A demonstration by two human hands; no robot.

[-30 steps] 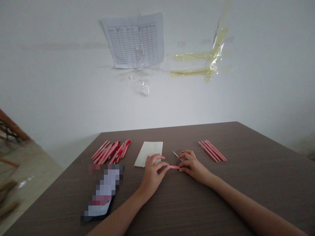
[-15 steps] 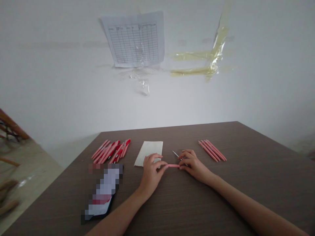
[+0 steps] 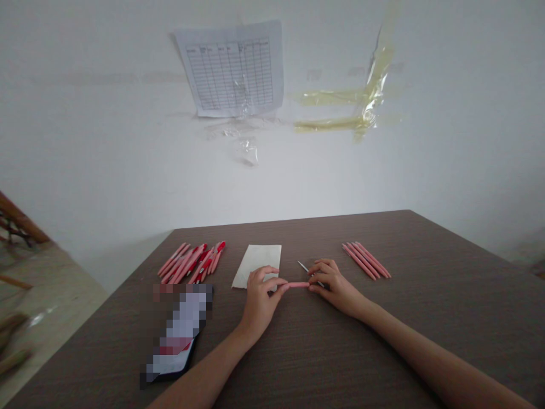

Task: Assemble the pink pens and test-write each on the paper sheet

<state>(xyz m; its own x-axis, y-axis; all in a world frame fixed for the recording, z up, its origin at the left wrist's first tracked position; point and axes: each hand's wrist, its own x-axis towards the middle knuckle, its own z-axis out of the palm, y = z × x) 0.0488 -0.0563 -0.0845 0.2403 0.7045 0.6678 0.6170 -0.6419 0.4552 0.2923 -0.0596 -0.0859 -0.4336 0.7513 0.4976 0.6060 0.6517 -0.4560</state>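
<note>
A pink pen (image 3: pixel 298 284) lies level between my two hands, just above or on the table. My left hand (image 3: pixel 260 304) pinches its left end with thumb and forefinger, the other fingers curved over a pale paper sheet (image 3: pixel 258 262). At the pen's right end, the thumb and fingertips of my right hand (image 3: pixel 336 291) are closed on the tip. A thin whitish stick like a pen refill (image 3: pixel 303 266) points out from behind the right fingers; its near part is mostly hidden there.
To the left lies a heap of pink and red pens (image 3: pixel 187 264). Nearer me is a partly pixelated phone (image 3: pixel 181 335). Several pink pens (image 3: pixel 366 261) lie side by side at right on the brown table (image 3: pixel 323 358). Behind stands a wall with a taped printed sheet (image 3: pixel 232 74).
Slightly more of the pink pen shows between my fingers. Both hands stay almost in the same place.
</note>
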